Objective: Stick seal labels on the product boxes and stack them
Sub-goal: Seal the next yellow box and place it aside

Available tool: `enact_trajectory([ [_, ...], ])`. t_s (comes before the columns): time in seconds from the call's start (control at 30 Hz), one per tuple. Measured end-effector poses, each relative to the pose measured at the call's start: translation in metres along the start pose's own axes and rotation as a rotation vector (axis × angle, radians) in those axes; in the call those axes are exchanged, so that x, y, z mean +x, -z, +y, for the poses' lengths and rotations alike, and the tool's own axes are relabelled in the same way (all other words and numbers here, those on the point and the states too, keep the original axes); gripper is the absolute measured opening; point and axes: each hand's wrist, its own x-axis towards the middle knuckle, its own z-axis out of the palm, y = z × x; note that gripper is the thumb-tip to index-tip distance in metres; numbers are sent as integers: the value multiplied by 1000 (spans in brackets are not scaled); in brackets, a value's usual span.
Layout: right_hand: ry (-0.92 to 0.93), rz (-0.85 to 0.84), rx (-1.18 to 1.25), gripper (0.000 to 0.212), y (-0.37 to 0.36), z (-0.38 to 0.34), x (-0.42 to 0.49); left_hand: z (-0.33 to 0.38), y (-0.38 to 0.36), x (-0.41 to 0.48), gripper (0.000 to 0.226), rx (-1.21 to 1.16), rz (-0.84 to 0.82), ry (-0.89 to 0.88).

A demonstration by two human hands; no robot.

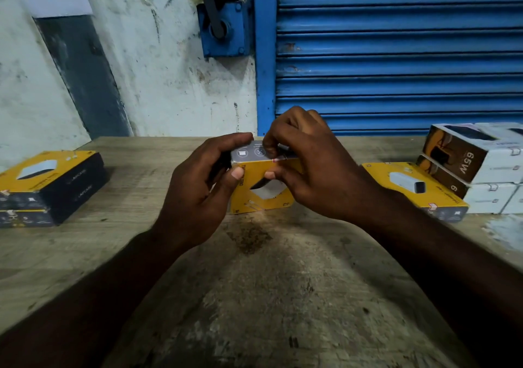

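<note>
A yellow product box (261, 195) stands on its edge at the middle of the wooden table (254, 297), yellow face toward me, grey side up. My left hand (198, 186) grips its left end, thumb on the yellow face. My right hand (308, 166) rests on its top right corner, fingertips pinching a small white and red seal label (278, 158) at the top edge. On the left, two yellow and black boxes (48, 189) lie stacked. One yellow box (413, 189) lies flat on the right.
White and brown boxes marked 65W (475, 164) are piled at the far right. A blue roller shutter (396, 50) and a stained white wall (158, 70) rise behind the table. A dark stain (250, 237) marks the wood near me.
</note>
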Motion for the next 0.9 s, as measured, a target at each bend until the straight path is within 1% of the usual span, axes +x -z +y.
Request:
enact_trajectory([
  [0.17, -11, 6, 5, 28, -1, 0, -1, -1, 0, 0, 39, 2, 3, 3],
  [0.5, -27, 4, 30, 24, -3, 0, 0, -2, 0, 0, 41, -56, 2, 26],
  [0.7, -13, 14, 42, 29, -3, 2, 1, -2, 0, 0, 41, -60, 2, 28],
  [0.9, -55, 40, 165, 23, -4, 4, -2, -1, 1, 1, 42, -74, 8, 52],
])
